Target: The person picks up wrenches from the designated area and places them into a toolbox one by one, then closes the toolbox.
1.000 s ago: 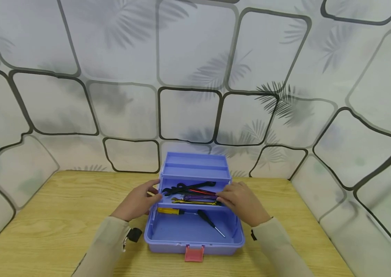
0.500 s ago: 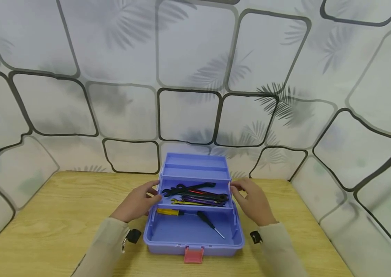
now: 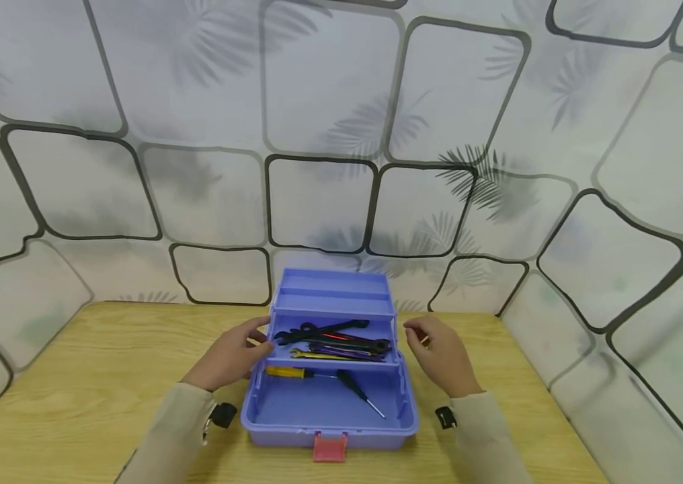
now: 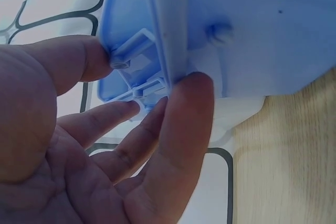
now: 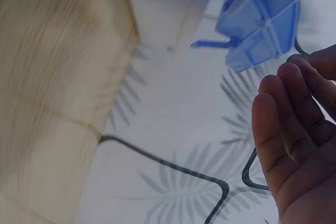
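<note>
A blue-violet toolbox stands unfolded, its middle tray raised over the base. Black wrenches, a yellow wrench and purple and red tools lie in that tray. My left hand holds the tray's left side; in the left wrist view its thumb touches the tray's edge near the hinge arms. To the right of the tray, my right hand hovers apart from it, fingers loosely bent and nothing visible in them. A yellow-handled screwdriver and a black-handled screwdriver lie in the base.
The toolbox rests on a wood-grain table. An upper tray rises behind the middle one. A pink latch hangs at the front. Patterned cloth walls rise behind and beside the table.
My right hand has let go of a black wrench, which lies over the purple tool, and moved right, off the tray. The left hand stays on the tray's side. The head view shifts slightly.
</note>
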`<state>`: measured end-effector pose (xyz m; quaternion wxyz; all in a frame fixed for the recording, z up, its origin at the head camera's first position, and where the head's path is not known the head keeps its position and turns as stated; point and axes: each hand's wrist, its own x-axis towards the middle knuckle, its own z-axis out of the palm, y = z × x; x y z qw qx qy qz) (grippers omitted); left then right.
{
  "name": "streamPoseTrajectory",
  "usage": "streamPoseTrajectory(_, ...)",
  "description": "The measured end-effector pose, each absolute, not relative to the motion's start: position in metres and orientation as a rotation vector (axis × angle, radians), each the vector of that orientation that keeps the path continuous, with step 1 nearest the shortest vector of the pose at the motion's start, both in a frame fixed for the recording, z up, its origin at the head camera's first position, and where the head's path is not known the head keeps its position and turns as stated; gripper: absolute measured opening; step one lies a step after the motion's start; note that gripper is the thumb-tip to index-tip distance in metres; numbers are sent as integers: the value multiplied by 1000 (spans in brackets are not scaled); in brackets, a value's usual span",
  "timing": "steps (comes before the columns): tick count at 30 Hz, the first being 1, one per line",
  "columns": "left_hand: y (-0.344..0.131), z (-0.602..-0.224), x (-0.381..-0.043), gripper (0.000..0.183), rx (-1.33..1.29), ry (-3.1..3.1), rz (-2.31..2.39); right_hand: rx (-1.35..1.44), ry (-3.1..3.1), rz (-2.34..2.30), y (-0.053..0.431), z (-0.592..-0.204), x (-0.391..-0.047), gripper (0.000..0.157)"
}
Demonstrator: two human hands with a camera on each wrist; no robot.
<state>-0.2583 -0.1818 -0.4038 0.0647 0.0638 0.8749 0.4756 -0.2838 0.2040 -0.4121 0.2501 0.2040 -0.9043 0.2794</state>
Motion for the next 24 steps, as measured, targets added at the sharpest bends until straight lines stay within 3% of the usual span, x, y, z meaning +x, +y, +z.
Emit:
streamPoseTrajectory(17, -180, -401, -260, 58, 218, 2648, 1399, 423, -2561, 725, 205, -422, -286, 6)
streamPoseTrajectory(24, -181, -402, -260, 57, 203, 2648, 1397, 344, -2630, 781, 206, -428, -290, 15)
